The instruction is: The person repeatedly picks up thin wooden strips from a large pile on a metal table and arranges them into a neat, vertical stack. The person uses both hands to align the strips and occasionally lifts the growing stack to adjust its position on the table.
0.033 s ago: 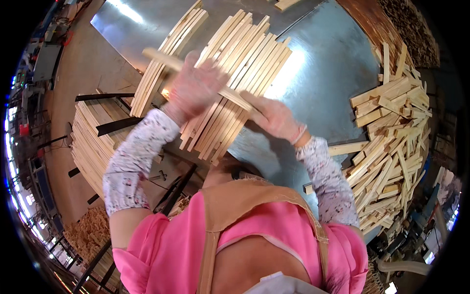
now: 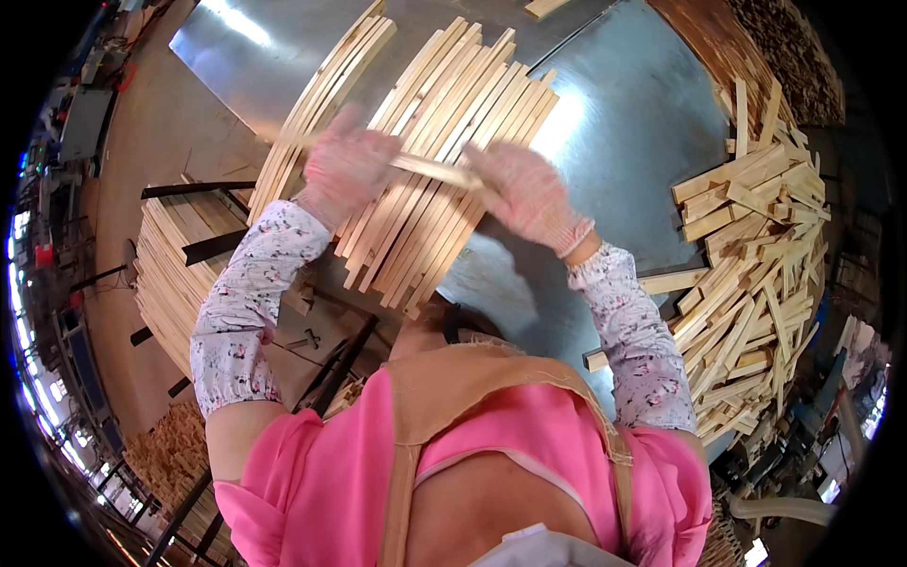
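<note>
Your pink-gloved right hand [image 2: 531, 194], at one o'clock, has its fingers clamped on the narrow, pale wooden stick [image 2: 430, 169] — this is at twelve. Your pink-gloved left hand [image 2: 350, 165] touches it at eleven — fingers blurred, I cannot tell their state.

The tabletop [image 2: 624, 142] gives passage between obstructing slat row [image 2: 463, 104] and wood pile [image 2: 756, 293].

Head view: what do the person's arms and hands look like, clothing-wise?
Left hand and right hand: thin, pale knit-looking gloves. Forearm oversleeves: white, small dark and reddish print, gathered ends near the elbows. Upper-arm sleeves: bright pink.
</note>
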A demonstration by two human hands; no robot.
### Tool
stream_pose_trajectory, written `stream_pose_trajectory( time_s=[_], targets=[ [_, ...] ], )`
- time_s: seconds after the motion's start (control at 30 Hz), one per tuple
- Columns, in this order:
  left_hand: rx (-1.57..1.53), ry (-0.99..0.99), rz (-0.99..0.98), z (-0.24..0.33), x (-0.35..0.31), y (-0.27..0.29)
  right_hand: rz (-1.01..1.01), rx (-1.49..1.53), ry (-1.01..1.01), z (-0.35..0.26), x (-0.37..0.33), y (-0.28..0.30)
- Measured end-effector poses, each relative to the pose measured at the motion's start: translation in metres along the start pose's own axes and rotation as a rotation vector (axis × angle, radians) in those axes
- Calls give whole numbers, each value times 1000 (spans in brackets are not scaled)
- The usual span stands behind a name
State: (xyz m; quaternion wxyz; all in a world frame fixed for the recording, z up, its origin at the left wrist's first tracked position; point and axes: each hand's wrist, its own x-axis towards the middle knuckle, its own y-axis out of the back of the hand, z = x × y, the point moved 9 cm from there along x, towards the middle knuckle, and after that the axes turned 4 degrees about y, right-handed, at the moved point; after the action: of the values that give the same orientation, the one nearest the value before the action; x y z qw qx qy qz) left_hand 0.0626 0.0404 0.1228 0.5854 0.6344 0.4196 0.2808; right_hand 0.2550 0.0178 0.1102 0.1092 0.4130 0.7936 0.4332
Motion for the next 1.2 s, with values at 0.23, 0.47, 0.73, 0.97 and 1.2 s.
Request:
stream_pose_trajectory(
  time_s=[0.23,0.47,0.73,0.97,1.2],
  targets=[
    [-110,626,212,-158,-82,-176,395,199,-616,83,-75,20],
    [-222,713,136,-110,5,-129,1167,155,-1118,231,-374,49],
    [-1293,-63,39,302,344,-29,1217,69,-1540,304,-446,155],
    [-1404,-164,-387,559,479,-39,891,189,-1368,379,-466,152],
    [-1448,-92,-366,519,367,-20,1177,403,-1355,297,-437,112]
  ],
)
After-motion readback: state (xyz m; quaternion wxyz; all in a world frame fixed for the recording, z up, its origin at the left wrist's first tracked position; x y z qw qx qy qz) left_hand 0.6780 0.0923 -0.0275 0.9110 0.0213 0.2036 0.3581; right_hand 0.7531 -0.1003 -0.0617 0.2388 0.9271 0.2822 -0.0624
